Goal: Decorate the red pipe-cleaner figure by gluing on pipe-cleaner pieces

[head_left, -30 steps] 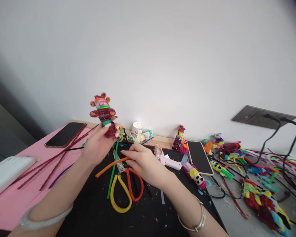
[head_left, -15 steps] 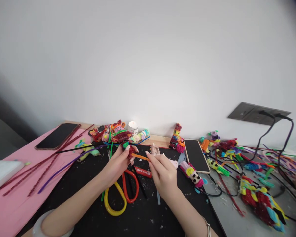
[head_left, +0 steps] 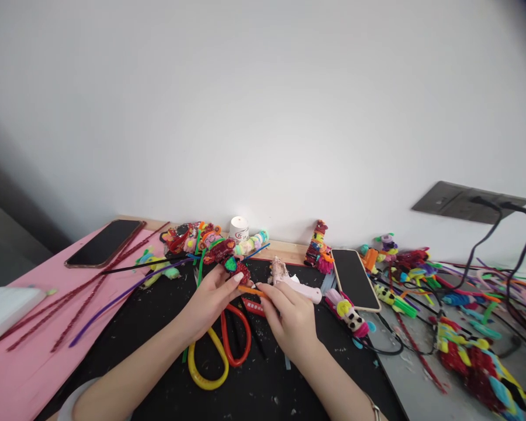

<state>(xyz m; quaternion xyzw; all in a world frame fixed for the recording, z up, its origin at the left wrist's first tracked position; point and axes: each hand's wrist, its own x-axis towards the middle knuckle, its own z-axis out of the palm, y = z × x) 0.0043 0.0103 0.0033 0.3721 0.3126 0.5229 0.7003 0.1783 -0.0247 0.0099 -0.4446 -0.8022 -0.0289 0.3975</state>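
Note:
Between the fingers of my left hand [head_left: 213,297] is a small dark-red fuzzy piece [head_left: 244,272] with a green patch [head_left: 230,264] on top. My right hand [head_left: 290,316] pinches one end of an orange pipe cleaner [head_left: 248,290], whose other end reaches my left fingertips at the lower side of the red piece. Fingers partly hide where the two meet. Just beyond my right hand lies a pale pink glue gun [head_left: 304,288]. Below my hands rest scissors with a yellow handle loop [head_left: 208,383] and a red one [head_left: 249,339].
Finished pipe-cleaner figures [head_left: 319,245] and a white paper cup [head_left: 239,228] stand along the wall. A dark phone [head_left: 105,242] and red pipe cleaners [head_left: 81,313] lie on the pink board [head_left: 21,380]. At right are another phone [head_left: 357,279], a doll [head_left: 347,313] and black cables [head_left: 511,275].
My right hand has come closer to my left, shortening the visible stretch of orange pipe cleaner. The red piece has turned, so its green patch faces up. The whole view has shifted slightly.

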